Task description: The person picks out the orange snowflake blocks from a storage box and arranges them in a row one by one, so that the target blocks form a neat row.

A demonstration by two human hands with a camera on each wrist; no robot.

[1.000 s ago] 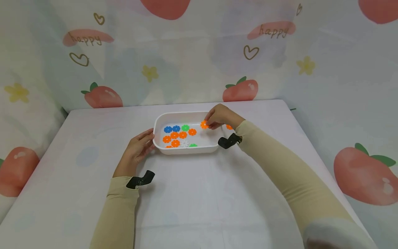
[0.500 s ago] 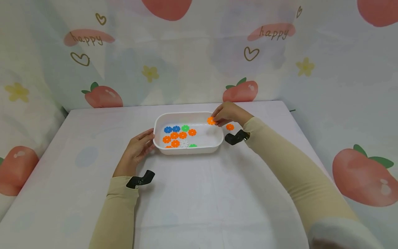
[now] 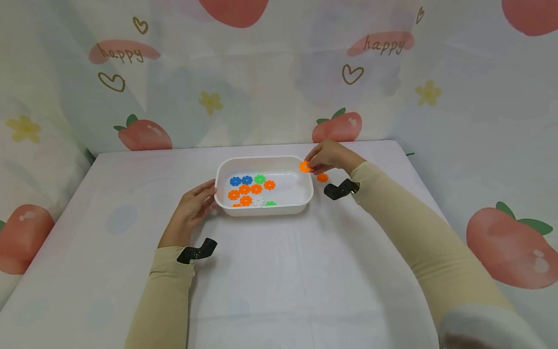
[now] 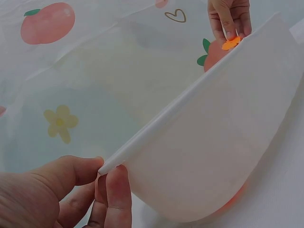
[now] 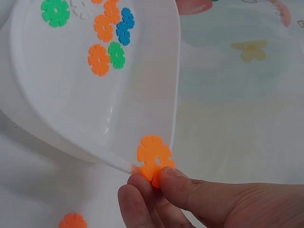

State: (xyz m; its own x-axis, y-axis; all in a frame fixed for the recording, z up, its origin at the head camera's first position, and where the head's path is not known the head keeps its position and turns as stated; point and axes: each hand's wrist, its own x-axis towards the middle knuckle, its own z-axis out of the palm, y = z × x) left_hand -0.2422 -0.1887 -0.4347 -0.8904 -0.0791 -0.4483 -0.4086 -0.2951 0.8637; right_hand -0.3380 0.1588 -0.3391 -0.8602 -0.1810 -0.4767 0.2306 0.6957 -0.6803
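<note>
My left hand (image 3: 192,207) grips the left end of a white plastic tray (image 3: 266,211); the left wrist view shows thumb and fingers pinching its rim (image 4: 156,128). Over the tray's far right corner, my right hand (image 3: 330,157) pinches an orange snowflake building disc (image 5: 153,154) between thumb and fingers. Inside the tray, toward its left, lie several orange discs (image 5: 99,60), two blue discs (image 3: 241,181), green discs (image 5: 55,12) and a white disc (image 3: 258,200). Another orange disc (image 3: 322,178) rests on the table just outside the tray's right end.
A white cloth covers the table (image 3: 261,281). Behind it hangs a printed cloth (image 3: 270,87) with peaches, hearts and flowers. Each wrist wears a black camera mount, one on the left (image 3: 197,251) and one on the right (image 3: 342,189).
My right hand has moved right and slightly away, carrying the orange disc from above the tray's inside to its far right corner. The left hand and tray have stayed in place.
</note>
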